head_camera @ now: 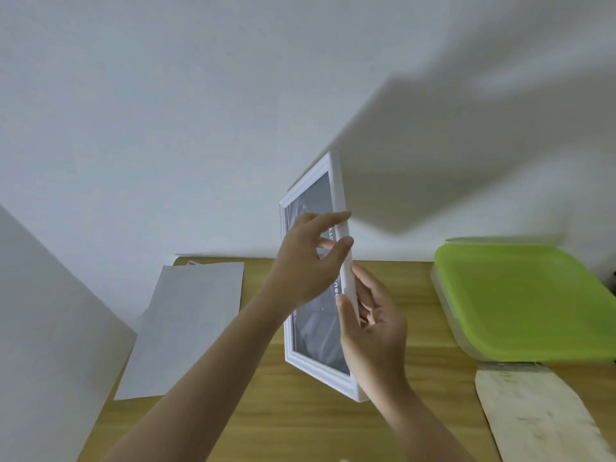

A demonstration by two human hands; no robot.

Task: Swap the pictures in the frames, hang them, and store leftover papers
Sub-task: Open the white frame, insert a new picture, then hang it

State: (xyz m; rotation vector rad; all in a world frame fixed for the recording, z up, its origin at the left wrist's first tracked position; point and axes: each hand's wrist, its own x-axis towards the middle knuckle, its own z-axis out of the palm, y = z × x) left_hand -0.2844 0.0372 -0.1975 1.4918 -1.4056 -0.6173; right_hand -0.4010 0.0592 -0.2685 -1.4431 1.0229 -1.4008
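Both forearms reach up from the six o'clock edge to a white picture frame [316, 358] held upright above the wooden table [300, 428]. At the frame's right edge the right hand [373, 328] pinches the border between thumb and fingers. Just at eleven o'clock from it, the left hand [306, 261] lies across the grey picture with fingers spread, fingertips touching that same edge. Loose white papers [186, 325] lie flat on the table at nine o'clock. Toward three o'clock sits a clear box with a green lid [520, 298], a pale board [533, 415] below it.
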